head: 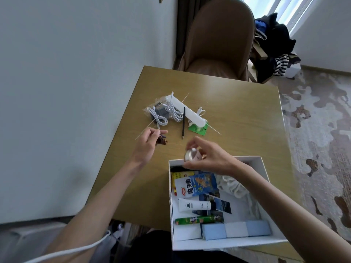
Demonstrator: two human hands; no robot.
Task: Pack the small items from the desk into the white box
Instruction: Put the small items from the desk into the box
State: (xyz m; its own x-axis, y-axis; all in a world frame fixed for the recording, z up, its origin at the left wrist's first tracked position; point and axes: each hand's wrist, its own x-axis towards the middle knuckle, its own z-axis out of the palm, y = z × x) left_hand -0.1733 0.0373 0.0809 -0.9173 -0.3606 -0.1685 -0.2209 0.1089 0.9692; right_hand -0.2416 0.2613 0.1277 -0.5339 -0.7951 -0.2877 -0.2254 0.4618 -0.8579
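The white box [266, 179] stands at the desk's near right edge, holding snack packets, a white tube, a green stick pack, photos, pale blue blocks and white cloth. My right hand [207, 156] holds a small round clear container [190, 155] just over the box's far left rim. My left hand [145, 144] pinches a small brown and purple charm [29, 140] above the desk, left of the box. Further back lie bagged white cables [163, 112], a long white bar [187, 112], a black pencil [183, 123], a green packet [198, 129] and thin wooden sticks [214, 130].
The wooden desk [237, 111] has a wall along its left side. A brown chair [218, 38] stands behind it, with clothes piled at the back right. A white cord [76, 249] crosses my left forearm. Patterned carpet lies to the right.
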